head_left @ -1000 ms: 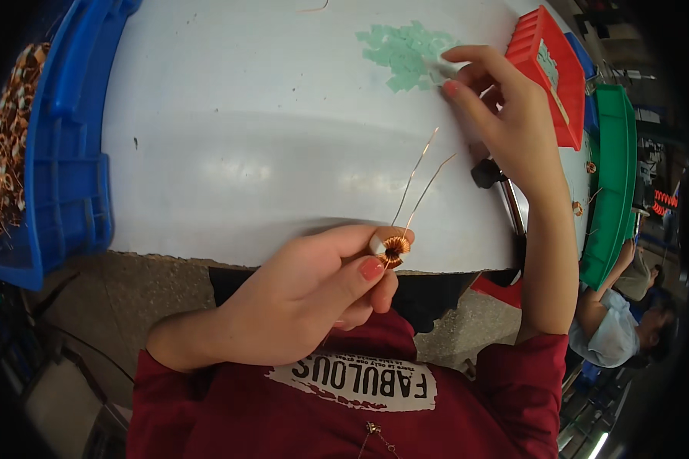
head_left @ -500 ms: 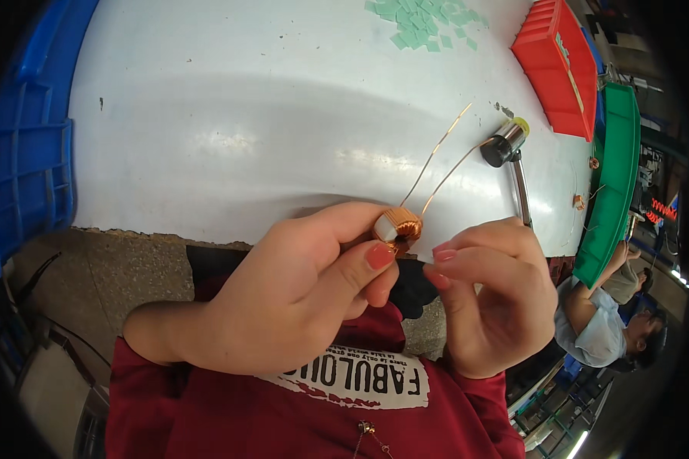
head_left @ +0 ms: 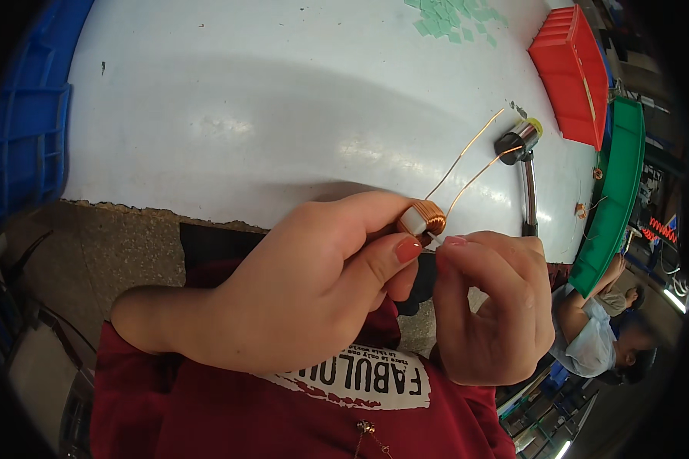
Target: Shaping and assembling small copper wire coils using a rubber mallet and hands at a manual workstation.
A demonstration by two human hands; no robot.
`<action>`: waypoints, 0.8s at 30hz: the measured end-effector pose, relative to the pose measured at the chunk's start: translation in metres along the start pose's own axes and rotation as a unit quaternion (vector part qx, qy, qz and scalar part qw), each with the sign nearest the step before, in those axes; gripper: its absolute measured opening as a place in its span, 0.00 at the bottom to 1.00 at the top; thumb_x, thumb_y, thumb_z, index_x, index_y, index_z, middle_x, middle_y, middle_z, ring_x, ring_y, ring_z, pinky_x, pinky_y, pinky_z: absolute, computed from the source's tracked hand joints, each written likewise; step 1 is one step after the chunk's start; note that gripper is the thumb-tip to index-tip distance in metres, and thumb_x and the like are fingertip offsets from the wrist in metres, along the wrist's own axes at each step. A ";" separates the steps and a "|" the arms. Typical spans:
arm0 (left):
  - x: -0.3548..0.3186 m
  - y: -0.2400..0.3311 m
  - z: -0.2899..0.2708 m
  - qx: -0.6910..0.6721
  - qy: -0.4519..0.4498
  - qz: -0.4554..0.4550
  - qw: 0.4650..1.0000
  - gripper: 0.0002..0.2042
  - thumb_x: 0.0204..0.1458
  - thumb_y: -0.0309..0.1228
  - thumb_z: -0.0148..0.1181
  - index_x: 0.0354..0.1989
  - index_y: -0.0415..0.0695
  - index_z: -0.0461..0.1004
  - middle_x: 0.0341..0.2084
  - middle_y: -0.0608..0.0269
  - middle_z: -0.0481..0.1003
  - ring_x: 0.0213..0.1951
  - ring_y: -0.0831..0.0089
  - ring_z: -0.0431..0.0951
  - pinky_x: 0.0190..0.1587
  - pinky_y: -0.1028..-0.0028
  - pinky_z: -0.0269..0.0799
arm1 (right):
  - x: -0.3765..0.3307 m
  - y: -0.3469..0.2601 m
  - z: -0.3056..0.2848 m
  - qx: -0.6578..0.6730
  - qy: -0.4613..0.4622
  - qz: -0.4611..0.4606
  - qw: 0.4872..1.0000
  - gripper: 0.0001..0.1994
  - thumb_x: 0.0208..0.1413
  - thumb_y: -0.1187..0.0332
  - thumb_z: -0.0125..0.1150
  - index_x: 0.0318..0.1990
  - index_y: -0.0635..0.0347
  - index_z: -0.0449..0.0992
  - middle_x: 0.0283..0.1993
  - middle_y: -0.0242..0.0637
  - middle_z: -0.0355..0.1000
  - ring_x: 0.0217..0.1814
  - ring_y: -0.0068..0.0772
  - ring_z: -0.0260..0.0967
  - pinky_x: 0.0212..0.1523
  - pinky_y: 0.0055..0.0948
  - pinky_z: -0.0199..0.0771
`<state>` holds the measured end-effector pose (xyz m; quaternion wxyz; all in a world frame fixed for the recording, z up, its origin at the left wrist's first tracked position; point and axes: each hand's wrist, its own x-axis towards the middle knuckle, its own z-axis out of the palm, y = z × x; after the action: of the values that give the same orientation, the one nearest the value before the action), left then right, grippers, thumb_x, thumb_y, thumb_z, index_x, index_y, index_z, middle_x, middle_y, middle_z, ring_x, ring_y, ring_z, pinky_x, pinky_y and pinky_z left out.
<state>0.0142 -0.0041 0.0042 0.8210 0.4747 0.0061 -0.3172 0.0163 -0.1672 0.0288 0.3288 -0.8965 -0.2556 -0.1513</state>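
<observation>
Between the thumb and fingers of my left hand (head_left: 306, 287) is a copper-wound ring coil (head_left: 433, 213) with a whitish side. Two long wire leads (head_left: 465, 156) rise from it toward the upper right. My right hand (head_left: 501, 306) is closed in a pinch just to the right of the coil. A small thin pale piece (head_left: 437, 239) sticks out from its fingertips toward the coil's central hole. Whether its tip is inside the hole, I cannot tell. Beyond the lead ends lies a mallet (head_left: 521, 142) with a black face and metal handle.
Small light-green squares (head_left: 453, 17) lie scattered at the far side of the white table (head_left: 230, 138). A red bin (head_left: 559, 65) and a green tray (head_left: 616, 191) stand at right, with a small coil (head_left: 582, 210) beside the tray. A blue crate (head_left: 31, 145) is at left. Another person (head_left: 589, 336) sits at right.
Both hands and the coil sit slightly further right in the picture. My right fingertips have come closer to the coil, bringing the pale piece to its opening. The view has shifted a little.
</observation>
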 end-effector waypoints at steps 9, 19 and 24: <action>0.000 -0.001 0.000 0.012 -0.008 -0.004 1.000 0.13 0.62 0.24 0.43 0.52 0.33 0.65 0.22 0.68 0.66 0.22 0.85 0.58 0.23 0.88 0.54 | -0.001 -0.006 0.000 -0.014 -0.015 -0.004 1.000 0.16 0.32 0.88 0.63 0.33 0.64 0.76 0.30 0.40 0.73 0.26 0.27 0.62 0.27 0.22 0.61; -0.001 -0.013 0.001 0.036 -0.006 0.048 0.998 0.14 0.60 0.23 0.46 0.53 0.33 0.63 0.25 0.66 0.67 0.25 0.84 0.62 0.26 0.88 0.57 | -0.006 0.001 0.004 -0.012 0.007 0.011 1.000 0.11 0.37 0.78 0.66 0.34 0.64 0.80 0.30 0.39 0.72 0.26 0.25 0.62 0.25 0.19 0.63; -0.002 -0.004 0.006 -0.019 -0.031 0.053 0.998 0.15 0.59 0.23 0.49 0.53 0.32 0.63 0.25 0.66 0.68 0.24 0.85 0.61 0.25 0.88 0.57 | -0.022 0.023 -0.043 0.018 0.012 0.084 0.996 0.16 0.48 0.74 0.60 0.47 0.64 0.74 0.42 0.44 0.70 0.34 0.31 0.65 0.34 0.24 0.66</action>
<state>0.0088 -0.0094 0.0047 0.8452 0.4488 -0.0390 -0.2877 0.0070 -0.2191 0.0394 0.3591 -0.9069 -0.1781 -0.1298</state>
